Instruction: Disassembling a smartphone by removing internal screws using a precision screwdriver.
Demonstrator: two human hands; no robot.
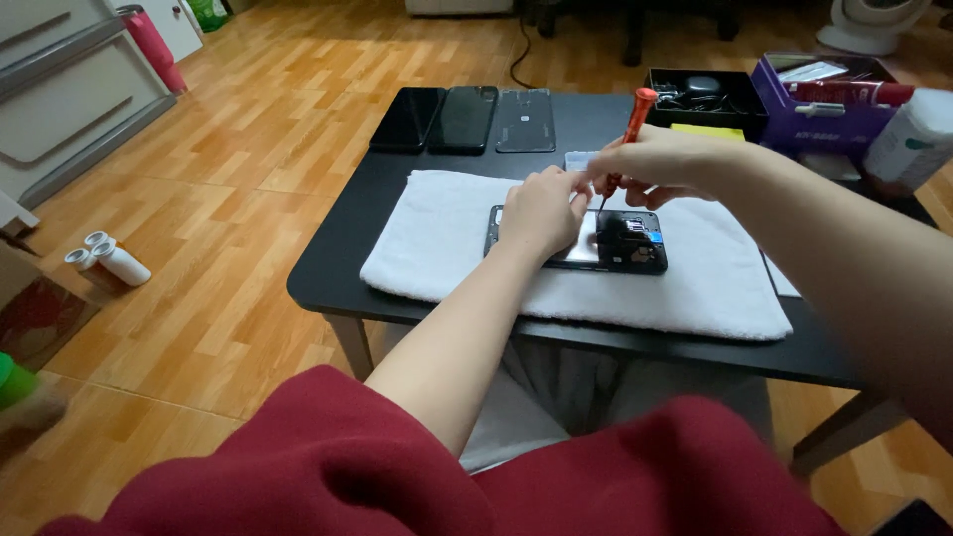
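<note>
An opened black phone (pixel 627 243) with its inner parts showing lies on a white towel (pixel 447 243) on a low black table (pixel 328 278). My left hand (pixel 541 210) rests on the phone's left half and presses it down. In my right hand (pixel 655 164) is a red-handled screwdriver (pixel 635 117), held nearly upright, with its tip at the phone's upper middle. The fingers of both hands meet close to the tip.
Three dark phones or phone panels (pixel 465 119) lie in a row at the table's far edge. A black tray (pixel 707 97), a purple box (pixel 829 104) and a white bottle (pixel 913 139) stand at the far right. Two white rolls (pixel 109 258) lie on the wooden floor.
</note>
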